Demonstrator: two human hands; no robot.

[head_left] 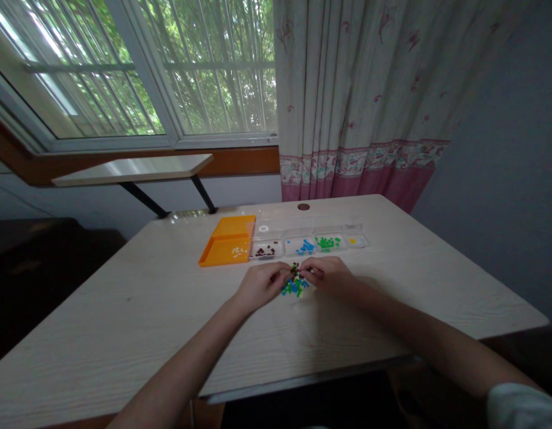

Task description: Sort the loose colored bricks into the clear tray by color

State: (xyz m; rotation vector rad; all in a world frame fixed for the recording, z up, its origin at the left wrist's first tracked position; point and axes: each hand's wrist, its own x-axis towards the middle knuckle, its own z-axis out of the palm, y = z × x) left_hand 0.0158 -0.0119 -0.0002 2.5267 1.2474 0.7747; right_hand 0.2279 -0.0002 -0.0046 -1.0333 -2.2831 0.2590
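Your two grips face each other over the desk (168, 322), and the mixed pile (294, 288) of small pieces lies in the gap between their fingertips, spreading from there toward you. Your left grip (263, 282) comes in from the pile's left, thumb and fingers drawn together at its edge; your right grip (330, 274) comes in from the right, its fingers curled and bunched at the tips. Dark brown bits show right between the two sets of fingertips, but they are too small for you to tell whether either grip is pinching one or merely touching it. The blue and green part of the pile sits on the near side of your fingertips, with a few pale bits at its edge.

Beyond your left grip, off to its left, is the orange tray (221, 251), with white pieces (239, 252) at its right side. The clear tray (284, 249) runs across the far side of both grips, apart from them. Its brown pieces (264, 252) are just beyond your left grip, its blue pieces (306, 246) beyond the right fingertips, its green pieces (328, 243) beyond your right grip's knuckles, and its yellow pieces (353, 241) farther right.
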